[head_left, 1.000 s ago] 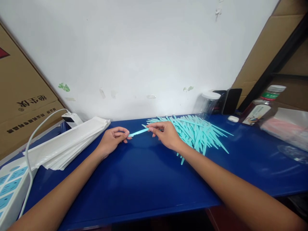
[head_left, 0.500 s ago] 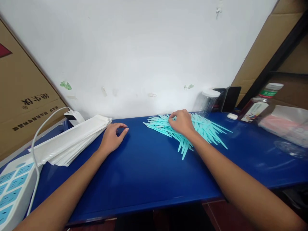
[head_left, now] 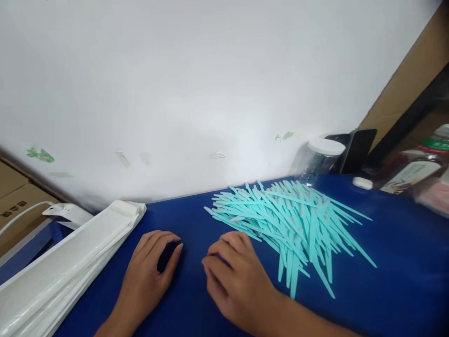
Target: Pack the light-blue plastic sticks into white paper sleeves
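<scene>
A large pile of slim turquoise sticks with tapered ends, some with paler parts, lies loose on the blue table. My right hand is just in front of the pile's left side. Its fingers are curled and the thumb is pressed near the index finger. Whatever may be between those fingertips is hidden. To the left, my left hand hovers over or rests on the table, thumb and fingers curved apart with nothing between them. Close by on its left lies a stack of long, glossy white sleeves.
Against the white wall stands a clear jar with a white lid, beside a dark phone. A small white case and a dark bottle are at the right. A white device with a cable sits at far left.
My right hand has left the turquoise pile and come left and nearer, close to my left hand. My left hand keeps its curved shape. The view has tilted and come closer.
</scene>
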Tool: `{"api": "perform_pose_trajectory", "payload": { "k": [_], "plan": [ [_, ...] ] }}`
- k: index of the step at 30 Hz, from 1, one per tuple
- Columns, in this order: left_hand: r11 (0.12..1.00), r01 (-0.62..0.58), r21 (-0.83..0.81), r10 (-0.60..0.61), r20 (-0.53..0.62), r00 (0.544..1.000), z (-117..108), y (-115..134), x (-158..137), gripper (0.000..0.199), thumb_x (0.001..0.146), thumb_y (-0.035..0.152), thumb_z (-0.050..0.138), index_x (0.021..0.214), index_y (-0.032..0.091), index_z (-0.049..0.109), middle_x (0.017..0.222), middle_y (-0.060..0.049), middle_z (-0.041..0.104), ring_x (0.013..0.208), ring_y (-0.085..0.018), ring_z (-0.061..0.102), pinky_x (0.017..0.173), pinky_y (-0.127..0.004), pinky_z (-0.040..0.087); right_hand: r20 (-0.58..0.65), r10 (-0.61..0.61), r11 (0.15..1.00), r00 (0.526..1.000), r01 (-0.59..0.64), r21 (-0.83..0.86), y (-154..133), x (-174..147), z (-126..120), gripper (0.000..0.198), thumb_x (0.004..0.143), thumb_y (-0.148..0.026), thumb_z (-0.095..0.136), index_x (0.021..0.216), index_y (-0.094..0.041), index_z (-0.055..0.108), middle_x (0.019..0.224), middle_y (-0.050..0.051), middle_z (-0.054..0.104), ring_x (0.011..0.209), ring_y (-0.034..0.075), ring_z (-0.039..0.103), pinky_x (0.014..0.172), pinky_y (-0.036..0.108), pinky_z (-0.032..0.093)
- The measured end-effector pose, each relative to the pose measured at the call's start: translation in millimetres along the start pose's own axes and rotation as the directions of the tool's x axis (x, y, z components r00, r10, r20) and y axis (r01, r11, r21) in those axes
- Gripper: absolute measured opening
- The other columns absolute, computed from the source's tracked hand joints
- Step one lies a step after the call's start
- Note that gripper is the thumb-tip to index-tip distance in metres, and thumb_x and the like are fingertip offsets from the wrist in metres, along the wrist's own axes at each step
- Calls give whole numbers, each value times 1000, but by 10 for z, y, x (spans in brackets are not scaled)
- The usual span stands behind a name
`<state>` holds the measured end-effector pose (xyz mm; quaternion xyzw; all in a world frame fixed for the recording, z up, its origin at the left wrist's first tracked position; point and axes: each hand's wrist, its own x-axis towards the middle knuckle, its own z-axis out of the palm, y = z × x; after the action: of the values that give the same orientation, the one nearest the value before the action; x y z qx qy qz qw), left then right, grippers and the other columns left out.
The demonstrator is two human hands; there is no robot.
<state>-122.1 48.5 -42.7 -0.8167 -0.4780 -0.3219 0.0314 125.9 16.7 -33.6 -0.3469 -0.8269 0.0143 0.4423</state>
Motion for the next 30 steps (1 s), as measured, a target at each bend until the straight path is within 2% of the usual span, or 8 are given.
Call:
{"api": "perform_pose_trajectory", "payload": {
  "k": [2, 9, 14, 18, 25, 30],
  "plan": [
    [1000, -27, 3, 27, 6, 1000, 9, 54, 14, 16, 101, 32, 66, 116, 27, 66, 112, -7, 72, 110, -29, 63, 99, -47, 50, 8, 56, 998, 998, -56, 2, 31, 10, -67, 13, 91, -8, 64, 99, -17, 70, 96, 6, 68, 94, 23, 54, 84, 43, 40],
    [993, -114, -33, 115, 27, 993, 81, 270, -49, 15, 103, 19, 58, 116, 25, 63, 110, -7, 72, 108, -26, 64, 98, -45, 51, 41, 7, 1000, 999, -8, 20, -50, -45, -77, 15, 94, -6, 61, 99, -18, 70, 91, 6, 67, 90, 22, 54, 81, 42, 42],
    [998, -39, -50, 38, -6, 999, 98, 289, -78, 17, 101, 18, 56, 115, 27, 61, 107, -8, 72, 103, -28, 66, 90, -45, 55, 15, -25, 1000, 1000, 25, 12, -2, -56, -11, 19, 90, -3, 63, 99, -18, 70, 86, 5, 67, 82, 21, 53, 73, 40, 40],
    [999, -13, -50, 13, -13, 1000, 70, 295, -53, 16, 101, 17, 55, 111, 28, 61, 104, -8, 71, 99, -28, 67, 86, -45, 57, -34, 10, 999, 999, -9, 31, 0, -16, -36, 20, 90, -3, 62, 98, -19, 70, 84, 5, 66, 80, 21, 53, 72, 39, 39],
    [999, 33, -39, -32, 3, 999, -17, 321, -64, 10, 101, 17, 54, 105, 24, 60, 102, -7, 69, 100, -27, 63, 90, -46, 54, 20, 46, 998, 999, -47, 53, -108, -33, -63, 19, 94, -5, 60, 95, -20, 71, 83, 4, 65, 86, 21, 55, 78, 40, 40],
    [997, 63, -48, -63, -6, 998, -22, 315, -59, 9, 101, 17, 54, 103, 24, 60, 101, -7, 69, 100, -27, 64, 89, -46, 54, 40, 56, 995, 998, -59, 80, -130, -39, -26, 17, 94, -6, 60, 92, -20, 70, 82, 3, 65, 84, 20, 55, 76, 38, 40]
  ]
}}
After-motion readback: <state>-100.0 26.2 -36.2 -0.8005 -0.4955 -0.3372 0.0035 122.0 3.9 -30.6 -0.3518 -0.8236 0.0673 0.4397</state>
